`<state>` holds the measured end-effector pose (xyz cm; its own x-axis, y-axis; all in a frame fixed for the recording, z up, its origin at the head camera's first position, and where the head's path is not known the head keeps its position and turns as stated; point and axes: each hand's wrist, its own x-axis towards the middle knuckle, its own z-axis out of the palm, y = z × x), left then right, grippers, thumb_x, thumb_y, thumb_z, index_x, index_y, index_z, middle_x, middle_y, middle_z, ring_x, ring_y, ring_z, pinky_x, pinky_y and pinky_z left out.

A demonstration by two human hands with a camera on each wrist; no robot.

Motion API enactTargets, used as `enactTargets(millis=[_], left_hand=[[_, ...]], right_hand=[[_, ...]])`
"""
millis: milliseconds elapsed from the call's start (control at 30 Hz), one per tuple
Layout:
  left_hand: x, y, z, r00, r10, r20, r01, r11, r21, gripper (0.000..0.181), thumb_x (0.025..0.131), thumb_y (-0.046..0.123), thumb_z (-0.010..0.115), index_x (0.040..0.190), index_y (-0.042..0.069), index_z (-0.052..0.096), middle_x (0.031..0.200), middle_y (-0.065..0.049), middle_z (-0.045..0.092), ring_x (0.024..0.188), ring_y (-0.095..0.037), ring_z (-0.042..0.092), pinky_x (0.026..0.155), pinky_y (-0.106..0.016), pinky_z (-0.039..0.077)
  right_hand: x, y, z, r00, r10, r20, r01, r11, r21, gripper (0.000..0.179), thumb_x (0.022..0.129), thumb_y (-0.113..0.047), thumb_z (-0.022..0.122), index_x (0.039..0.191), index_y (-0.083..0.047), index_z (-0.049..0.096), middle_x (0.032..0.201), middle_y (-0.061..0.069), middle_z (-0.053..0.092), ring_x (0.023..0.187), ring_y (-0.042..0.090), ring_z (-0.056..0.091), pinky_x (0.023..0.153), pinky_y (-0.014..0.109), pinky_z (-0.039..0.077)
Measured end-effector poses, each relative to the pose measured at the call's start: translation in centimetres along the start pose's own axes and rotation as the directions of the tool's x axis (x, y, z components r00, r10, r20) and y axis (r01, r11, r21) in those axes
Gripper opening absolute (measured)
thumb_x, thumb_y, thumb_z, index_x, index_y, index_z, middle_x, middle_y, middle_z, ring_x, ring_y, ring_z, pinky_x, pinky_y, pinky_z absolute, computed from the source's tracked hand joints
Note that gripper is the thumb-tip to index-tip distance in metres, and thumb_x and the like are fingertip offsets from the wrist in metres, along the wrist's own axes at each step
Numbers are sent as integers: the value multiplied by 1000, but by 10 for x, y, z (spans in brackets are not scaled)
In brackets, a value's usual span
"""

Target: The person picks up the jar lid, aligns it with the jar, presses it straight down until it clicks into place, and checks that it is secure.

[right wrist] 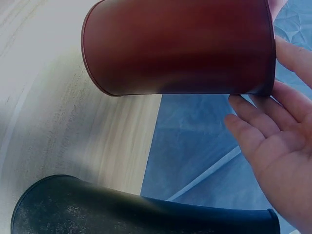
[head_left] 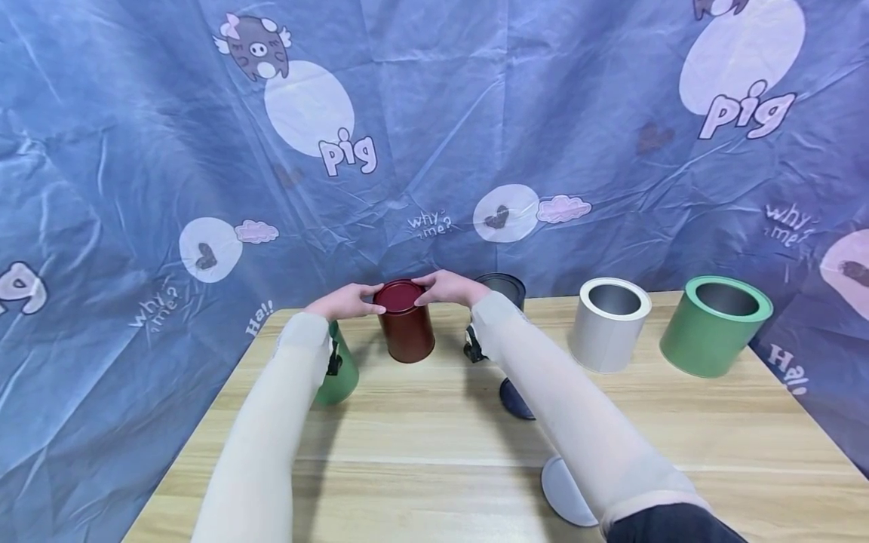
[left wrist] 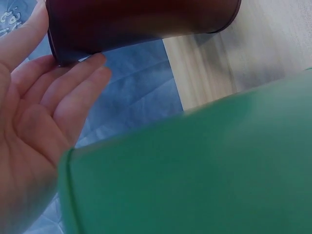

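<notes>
A dark red metal can (head_left: 409, 335) stands upright near the back of the table, a red lid (head_left: 399, 296) covering its top. On its left side, my left hand (head_left: 346, 302) holds the rim between thumb and fingers. My right hand (head_left: 449, 289) grips the rim from the opposite side. In the right wrist view, the fingertips (right wrist: 243, 109) touch the can's rim edge. A green can (head_left: 339, 381) stands beneath my left wrist, its top hidden by the arm. Behind my right hand is a dark can (head_left: 509, 285), mostly covered by the forearm.
To the right stand an open white can (head_left: 604, 339) and a wider open green can (head_left: 706, 343). A dark blue lid (head_left: 516, 400) and a white lid (head_left: 566, 494) lie partly under my right forearm. A blue patterned cloth (head_left: 421, 136) hangs behind the wooden table (head_left: 407, 452).
</notes>
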<state>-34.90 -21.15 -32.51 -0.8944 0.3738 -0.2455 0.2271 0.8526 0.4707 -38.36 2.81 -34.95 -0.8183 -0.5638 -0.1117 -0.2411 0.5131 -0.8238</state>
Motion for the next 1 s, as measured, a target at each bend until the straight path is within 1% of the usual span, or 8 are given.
enactTargets(millis=[167, 333, 400, 567, 733, 833, 1000], left_hand=[[0, -2, 0, 1000, -17, 17, 18, 999, -28, 69, 95, 33, 60, 151, 7, 29, 154, -18, 33, 143, -35, 30, 116, -49, 30], [-2, -1, -1, 999, -36, 36, 40, 994, -99, 70, 97, 31, 59, 153, 8, 24, 155, -20, 30, 134, -35, 45, 111, -46, 39], [-2, 1, -2, 998, -41, 42, 46, 990, -134, 70, 97, 29, 58, 153, 8, 22, 156, -21, 28, 132, -36, 47, 109, -45, 41], [-3, 2, -2, 998, -47, 44, 53, 984, -168, 68, 97, 25, 58, 153, 8, 22, 157, -19, 25, 136, -35, 42, 108, -44, 42], [0, 0, 1, 999, -24, 45, 31, 985, -170, 67, 97, 24, 58, 153, 7, 24, 157, -18, 26, 138, -35, 40, 107, -43, 43], [2, -1, 3, 999, -10, 41, 17, 984, -179, 66, 98, 23, 58, 152, 6, 24, 157, -19, 25, 139, -35, 38, 107, -43, 44], [1, -3, 4, 999, -20, 46, 28, 985, -173, 67, 98, 25, 57, 153, 8, 23, 157, -19, 25, 136, -36, 42, 108, -44, 43]], right_hand=[[-1, 0, 1, 1000, -4, 1, 4, 1000, 3, 64, 85, -17, 71, 144, -9, 46, 144, 12, 51, 134, 22, 46, 113, 35, 36], [-1, -2, 0, 1000, -19, -1, 19, 1000, -2, 64, 86, -17, 70, 145, -9, 45, 145, 13, 50, 134, 23, 46, 113, 35, 36], [-1, -2, 0, 1000, -27, -5, 27, 1000, -7, 64, 87, -17, 69, 145, -8, 44, 145, 13, 49, 134, 23, 46, 113, 35, 36], [-1, -2, 2, 1000, -24, -2, 24, 1000, -7, 64, 88, -17, 68, 146, -8, 42, 147, 13, 47, 136, 24, 44, 114, 35, 34], [-3, -1, 1, 1000, -10, -7, 10, 1000, -14, 65, 88, -18, 69, 146, -7, 42, 148, 14, 46, 137, 24, 42, 115, 36, 33], [-4, -1, 1, 1000, -20, -3, 20, 1000, -20, 65, 88, -18, 68, 146, -6, 42, 147, 14, 46, 137, 24, 42, 115, 36, 32], [-3, -1, 1, 1000, -22, 14, 23, 998, -59, 65, 89, -20, 68, 147, -6, 41, 147, 14, 46, 137, 23, 42, 115, 35, 32]])
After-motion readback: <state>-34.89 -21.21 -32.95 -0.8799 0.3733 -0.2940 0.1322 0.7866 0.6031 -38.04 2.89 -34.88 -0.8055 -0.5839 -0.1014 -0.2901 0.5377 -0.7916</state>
